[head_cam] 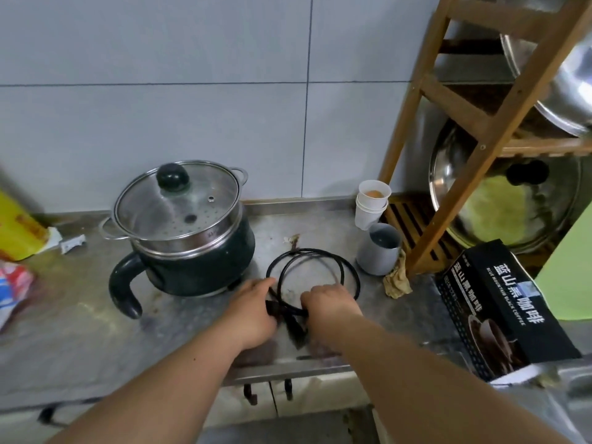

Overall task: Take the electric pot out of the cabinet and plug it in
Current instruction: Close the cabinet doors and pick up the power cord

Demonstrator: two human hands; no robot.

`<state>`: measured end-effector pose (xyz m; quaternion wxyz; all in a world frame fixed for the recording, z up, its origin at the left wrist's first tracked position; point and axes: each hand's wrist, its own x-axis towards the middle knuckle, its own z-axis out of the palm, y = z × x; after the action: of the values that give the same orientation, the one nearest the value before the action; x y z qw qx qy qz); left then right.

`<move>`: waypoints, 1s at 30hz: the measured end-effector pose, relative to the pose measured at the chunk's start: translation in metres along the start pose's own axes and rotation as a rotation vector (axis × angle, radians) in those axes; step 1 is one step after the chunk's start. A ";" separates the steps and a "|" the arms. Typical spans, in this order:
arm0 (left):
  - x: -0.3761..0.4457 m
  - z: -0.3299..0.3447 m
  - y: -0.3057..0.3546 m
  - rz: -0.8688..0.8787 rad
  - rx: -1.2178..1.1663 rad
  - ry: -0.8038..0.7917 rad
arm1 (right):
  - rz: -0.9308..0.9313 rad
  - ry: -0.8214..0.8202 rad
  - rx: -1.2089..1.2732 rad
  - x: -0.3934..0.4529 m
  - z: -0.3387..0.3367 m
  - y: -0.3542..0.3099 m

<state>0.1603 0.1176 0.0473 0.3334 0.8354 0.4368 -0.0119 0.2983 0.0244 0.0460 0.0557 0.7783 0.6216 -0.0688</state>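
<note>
Electric pot [189, 238] on steel counter [80, 331] | tiled wall [192, 91] | both hands' fingers [312, 298] gripping coiled cord [315, 267]

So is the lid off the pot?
No, the glass lid with its black knob sits on top of the electric pot on the counter.

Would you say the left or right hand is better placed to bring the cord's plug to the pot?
Probably the left hand: it holds the cord by its plug end and lies beside the pot; the right hand is farther away.
</note>
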 end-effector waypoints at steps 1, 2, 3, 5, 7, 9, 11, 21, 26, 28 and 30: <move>-0.001 -0.003 0.000 -0.006 -0.021 0.027 | -0.005 0.003 0.034 0.000 -0.003 0.002; -0.002 -0.007 0.001 -0.012 -0.057 0.064 | -0.002 0.022 0.084 0.000 -0.007 0.004; -0.002 -0.012 0.004 -0.022 -0.117 0.099 | 0.020 0.049 0.155 0.002 -0.014 0.006; -0.004 -0.024 0.014 -0.049 -0.263 0.151 | 0.126 0.102 0.370 0.002 -0.034 0.012; -0.003 -0.034 0.025 -0.056 -0.360 0.180 | 0.220 0.146 0.581 0.004 -0.060 0.018; -0.008 -0.041 0.038 -0.048 -0.390 0.188 | 0.267 0.207 0.682 -0.003 -0.084 0.024; -0.013 -0.045 0.046 -0.048 -0.400 0.167 | 0.303 0.253 0.742 -0.014 -0.105 0.026; -0.061 -0.090 0.032 0.136 -0.619 -0.026 | 0.421 0.612 0.962 -0.072 -0.168 -0.037; -0.091 -0.097 0.003 0.074 -0.503 -0.157 | 0.536 0.681 1.113 -0.107 -0.190 -0.081; -0.110 -0.093 -0.001 0.098 -0.413 -0.234 | 0.595 0.691 1.214 -0.119 -0.198 -0.097; -0.126 -0.086 0.001 0.186 -0.336 -0.327 | 0.647 0.680 1.338 -0.131 -0.208 -0.110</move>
<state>0.0601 0.0748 0.1536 0.5335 0.7918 0.2941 -0.0433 0.1708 -0.0409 0.2733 -0.5955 0.7660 0.1765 -0.1659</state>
